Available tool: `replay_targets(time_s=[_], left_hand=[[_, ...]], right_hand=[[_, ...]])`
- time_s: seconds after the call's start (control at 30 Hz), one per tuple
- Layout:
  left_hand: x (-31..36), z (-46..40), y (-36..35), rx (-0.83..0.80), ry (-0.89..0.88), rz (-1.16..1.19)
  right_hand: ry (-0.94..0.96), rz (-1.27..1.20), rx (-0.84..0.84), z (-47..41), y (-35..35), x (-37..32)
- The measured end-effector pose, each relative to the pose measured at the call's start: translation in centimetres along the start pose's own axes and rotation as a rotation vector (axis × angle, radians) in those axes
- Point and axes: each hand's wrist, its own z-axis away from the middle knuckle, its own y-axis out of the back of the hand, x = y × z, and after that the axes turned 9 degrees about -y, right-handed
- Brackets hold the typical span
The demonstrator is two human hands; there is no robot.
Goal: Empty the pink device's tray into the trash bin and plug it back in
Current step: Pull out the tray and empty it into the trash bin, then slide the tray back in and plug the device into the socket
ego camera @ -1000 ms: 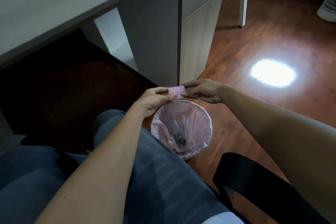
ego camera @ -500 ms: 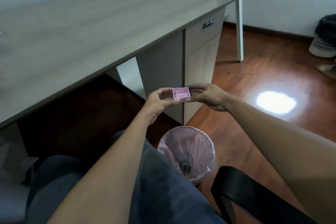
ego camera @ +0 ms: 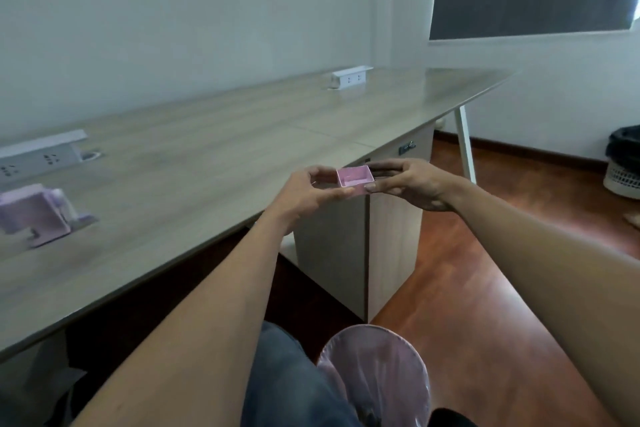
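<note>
A small pink tray [ego camera: 355,177] is held upright in the air just off the desk's front edge, its open side up and its inside looking bare. My left hand [ego camera: 308,192] pinches its left end and my right hand [ego camera: 408,184] pinches its right end. The pink device [ego camera: 33,215] stands on the desk [ego camera: 207,156] at the far left, blurred, well away from both hands. The trash bin [ego camera: 377,378], lined with a pink bag, sits on the floor below my arms, beside my knee.
A grey power strip [ego camera: 41,154] lies behind the device, and a white socket box [ego camera: 349,77] sits further along the desk. A drawer cabinet [ego camera: 394,218] stands under the desk. A white basket [ego camera: 623,170] is on the wooden floor at the right.
Both hands have lifted the tray from just above the bin up to desk height. The view has tilted up, bringing the desk top and the pink device into sight.
</note>
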Motion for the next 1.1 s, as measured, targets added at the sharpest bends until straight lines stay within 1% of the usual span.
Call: replay_targets(time_s=[0.13, 0.27, 0.4, 0.57, 0.83, 1.1], left_hand=[[3.4, -0.5, 2.3, 0.018, -0.044, -0.011], [6.0, 0.0, 5.7, 0.061, -0.067, -0.027], [8.2, 1.2, 10.0, 0.133, -0.080, -0.081], [10.8, 3.9, 15.5, 0.204, -0.090, -0.137], [13.2, 10.7, 23.8, 0.358, -0.034, -0.294], [12.2, 16.5, 30.7, 0.525, 0.016, -0.372]], right_hand=[[0.070, 0.013, -0.023, -0.2, -1.2, -3.8], [0.135, 0.039, -0.097, -0.6, -4.2, -7.2], [0.176, 0.061, -0.151, -2.0, -8.2, -10.0], [0.223, 0.091, -0.256, -3.6, -14.2, -13.1], [0.286, 0.135, -0.447, -5.7, -25.5, -14.7], [0.278, 0.107, -0.588, -8.1, -35.4, -14.1]])
